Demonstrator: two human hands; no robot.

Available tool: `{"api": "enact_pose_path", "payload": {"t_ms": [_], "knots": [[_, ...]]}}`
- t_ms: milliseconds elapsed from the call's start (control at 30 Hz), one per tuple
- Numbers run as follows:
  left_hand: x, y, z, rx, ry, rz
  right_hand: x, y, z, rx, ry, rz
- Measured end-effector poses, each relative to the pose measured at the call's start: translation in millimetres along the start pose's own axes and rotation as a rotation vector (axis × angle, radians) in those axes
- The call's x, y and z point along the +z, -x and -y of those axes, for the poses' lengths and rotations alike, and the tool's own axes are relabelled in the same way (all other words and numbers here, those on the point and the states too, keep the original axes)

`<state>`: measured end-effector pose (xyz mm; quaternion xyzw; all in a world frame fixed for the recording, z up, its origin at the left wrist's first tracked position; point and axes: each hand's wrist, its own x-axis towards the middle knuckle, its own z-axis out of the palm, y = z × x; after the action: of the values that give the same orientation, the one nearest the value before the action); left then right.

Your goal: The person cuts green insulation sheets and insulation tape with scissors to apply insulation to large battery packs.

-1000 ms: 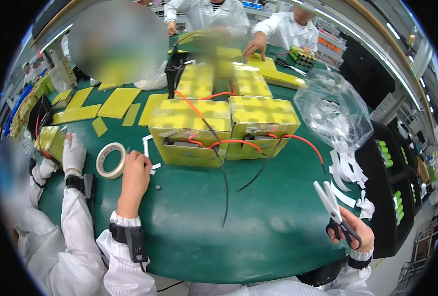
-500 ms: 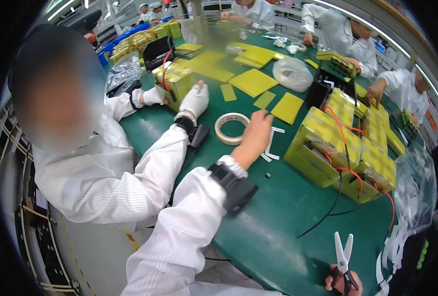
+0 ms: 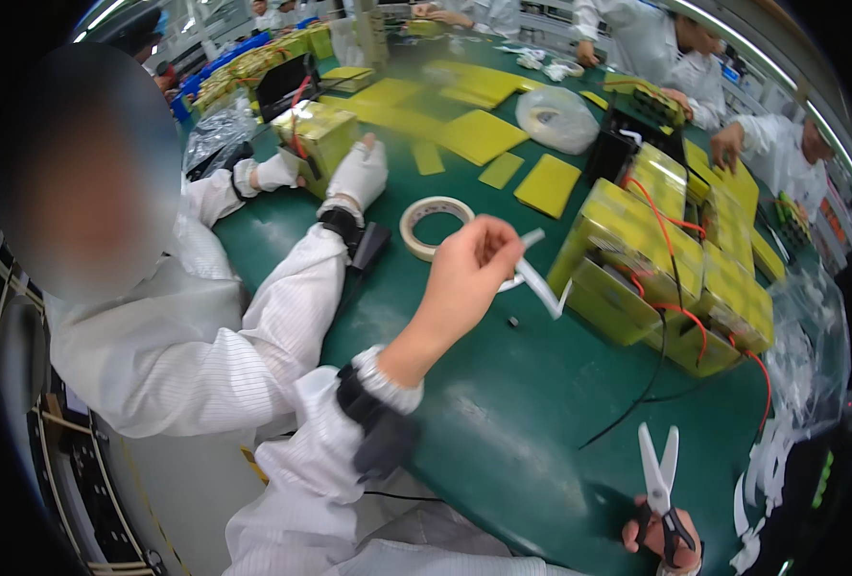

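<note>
My left hand [image 3: 460, 283] is closed in a pinch around white strips [image 3: 541, 288], which hang bent from its fingertips above the green table. Just beyond it lies a roll of cream tape [image 3: 410, 230]. My right hand [image 3: 687, 531], low at the right, grips a pair of scissors [image 3: 663, 480] by the black handles; their white blades point away from me and stand slightly apart. Several yellow-wrapped blocks [image 3: 627, 235] with red and black wires sit to the right of my left hand. A tiny dark piece [image 3: 513, 322] rests near the strips.
To my left, a co-worker's gloved hands hold another yellow block [image 3: 325, 144]. Yellow sheets [image 3: 547, 184] and a plastic-wrapped roll [image 3: 557, 120] lie farther back. Clear plastic and white strips [image 3: 762, 480] gather at the right edge. Other people work across the table [image 3: 503, 422].
My left hand has picked up white strips from the table and drawn them nearer to me. My right hand still holds the scissors in nearly the same place. The view has shifted slightly.
</note>
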<state>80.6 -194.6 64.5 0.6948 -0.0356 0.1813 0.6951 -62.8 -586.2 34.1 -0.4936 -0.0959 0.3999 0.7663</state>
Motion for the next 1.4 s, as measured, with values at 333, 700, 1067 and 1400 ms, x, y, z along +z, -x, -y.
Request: {"api": "enact_pose_path", "payload": {"t_ms": [333,700,1067,1400], "knots": [[5.5,114.7,2.7,-0.49,0.333,0.249,59.5,-64.0,11.7,0.184,0.359,-0.005],[-3.7,131.1,5.6,-0.563,0.422,0.246,88.9,-107.1,21.3,0.115,1.027,-0.05],[-5.0,127.6,6.5,-0.532,0.39,0.234,83.5,-112.9,22.6,0.091,0.99,-0.071],[-3.0,132.9,5.3,-0.524,0.393,0.231,77.8,-108.7,9.4,0.014,0.92,-0.157]]}}
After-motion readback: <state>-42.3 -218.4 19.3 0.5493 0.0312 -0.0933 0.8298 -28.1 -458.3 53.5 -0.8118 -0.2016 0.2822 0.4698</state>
